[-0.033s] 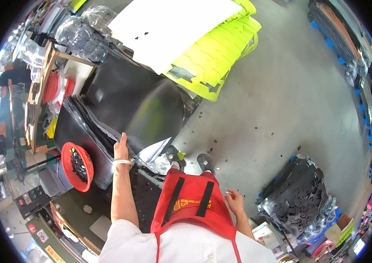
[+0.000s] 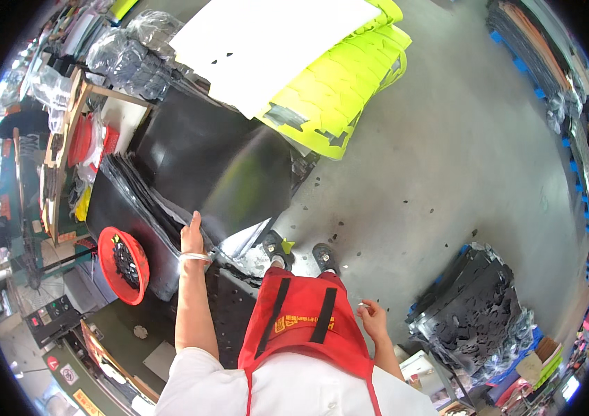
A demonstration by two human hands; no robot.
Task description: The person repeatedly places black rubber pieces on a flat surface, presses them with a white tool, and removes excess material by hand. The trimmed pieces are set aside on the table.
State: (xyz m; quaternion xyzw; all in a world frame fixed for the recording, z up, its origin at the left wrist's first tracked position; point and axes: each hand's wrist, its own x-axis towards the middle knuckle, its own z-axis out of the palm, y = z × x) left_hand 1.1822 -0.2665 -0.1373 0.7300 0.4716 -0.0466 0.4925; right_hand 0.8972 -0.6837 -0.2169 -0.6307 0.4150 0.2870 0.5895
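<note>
A stack of black sheets (image 2: 204,159) is seen on the worktop (image 2: 110,208), its near edge touched by the left hand (image 2: 192,237), fingers flat and open, nothing clasped. The right hand (image 2: 375,320) hangs loosely half-curled and empty beside a red apron (image 2: 305,322). A red basket (image 2: 122,265) sits just left of the worktop; white and yellow-green sheets (image 2: 322,83) lie beyond the stack. Black offcuts (image 2: 474,312) are piled on the floor (image 2: 447,173). Nothing is seen changed from the earlier frame.
</note>
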